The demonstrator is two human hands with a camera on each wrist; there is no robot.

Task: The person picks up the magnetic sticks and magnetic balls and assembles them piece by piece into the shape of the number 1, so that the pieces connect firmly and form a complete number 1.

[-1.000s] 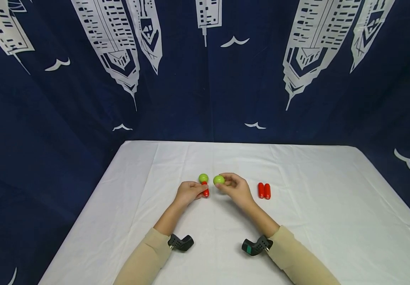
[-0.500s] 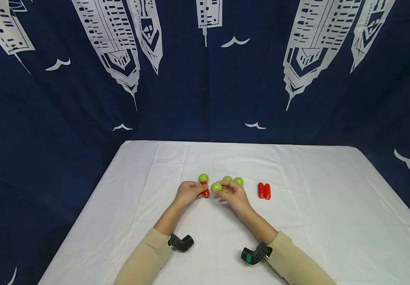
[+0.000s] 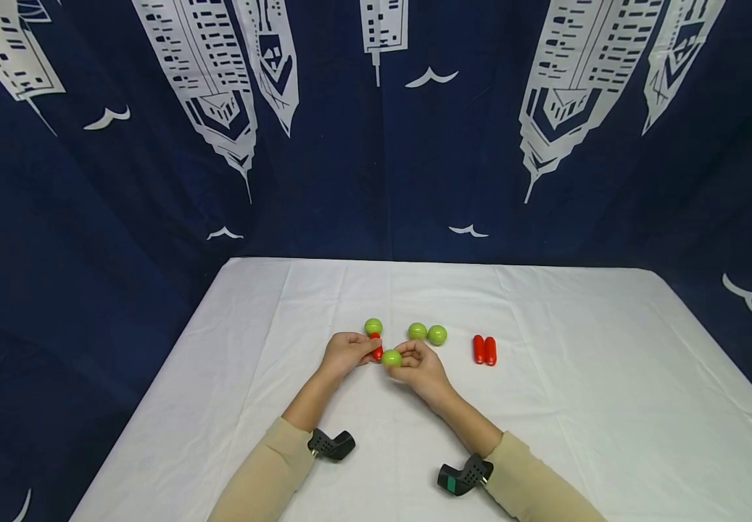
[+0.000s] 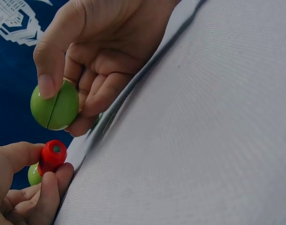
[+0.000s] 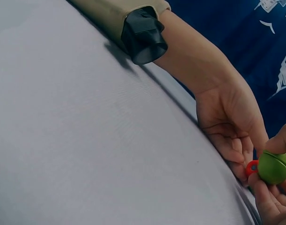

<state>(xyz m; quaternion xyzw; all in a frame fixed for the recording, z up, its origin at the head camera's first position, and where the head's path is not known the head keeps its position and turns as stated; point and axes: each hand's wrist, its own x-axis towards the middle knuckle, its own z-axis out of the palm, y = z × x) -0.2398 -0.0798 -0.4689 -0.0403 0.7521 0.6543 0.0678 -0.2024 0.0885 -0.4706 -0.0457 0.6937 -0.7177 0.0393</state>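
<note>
My left hand (image 3: 343,353) pinches a short red rod (image 3: 377,353) between thumb and fingers. A green ball (image 3: 373,326) sits at the rod's far end. In the left wrist view, the rod's near end (image 4: 57,146) shows a small round grey spot. My right hand (image 3: 421,367) holds another green ball (image 3: 391,358) with thumb and fingertips, close to that near end. A seam line runs around this ball (image 4: 56,108). In the right wrist view, the held ball (image 5: 274,168) partly overlaps the red rod (image 5: 252,167).
Two more green balls (image 3: 427,333) lie side by side just beyond my right hand. Farther right, two red rods (image 3: 484,350) lie parallel on the white tablecloth (image 3: 578,406). A dark blue curtain (image 3: 441,159) hangs behind the table.
My right hand has come toward me and slightly left with its green ball, down to the rod's near end. Two green balls behind it are now uncovered. The left hand keeps still.
</note>
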